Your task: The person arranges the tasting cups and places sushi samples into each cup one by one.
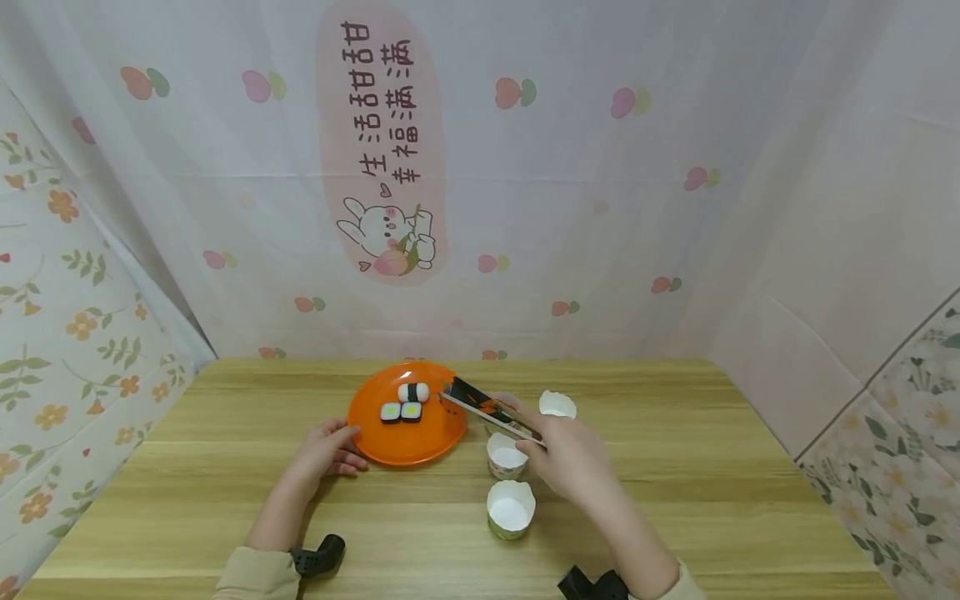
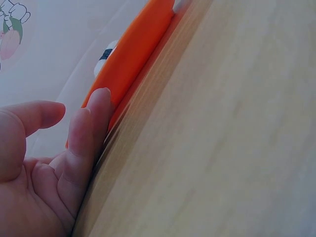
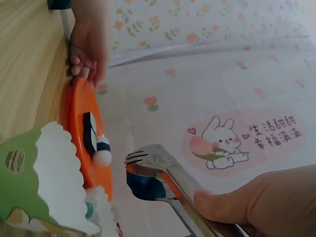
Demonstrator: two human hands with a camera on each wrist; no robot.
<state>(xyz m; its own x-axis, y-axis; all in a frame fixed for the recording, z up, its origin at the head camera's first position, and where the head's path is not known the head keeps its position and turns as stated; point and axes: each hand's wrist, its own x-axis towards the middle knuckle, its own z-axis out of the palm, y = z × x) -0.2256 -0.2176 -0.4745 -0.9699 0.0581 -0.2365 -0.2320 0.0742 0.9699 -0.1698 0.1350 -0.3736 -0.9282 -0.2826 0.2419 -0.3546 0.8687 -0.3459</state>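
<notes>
My right hand [image 1: 573, 458] holds metal tongs [image 1: 487, 410], with a fork-shaped tip and a spoon-shaped tip. Those tips stand apart over the right rim of an orange plate [image 1: 442, 446], and I see nothing between them. Two dark-edged sushi rolls [image 1: 401, 412] with yellow-green centers lie on the plate. Beside them sits a white sushi piece [image 1: 413, 392] wrapped in a black band. My left hand [image 1: 326, 450] touches the plate's left rim with its fingers. In the left wrist view, the left thumb [image 2: 47, 114] stands apart from those fingers.
Several scalloped paper cups stand right of the plate: a green cup [image 1: 511, 510] in front, a patterned cup [image 1: 507, 457] behind it, and a white-lined cup [image 1: 557, 405] farther back. A printed curtain [image 1: 600, 208] hangs behind the wooden table [image 1: 690, 492].
</notes>
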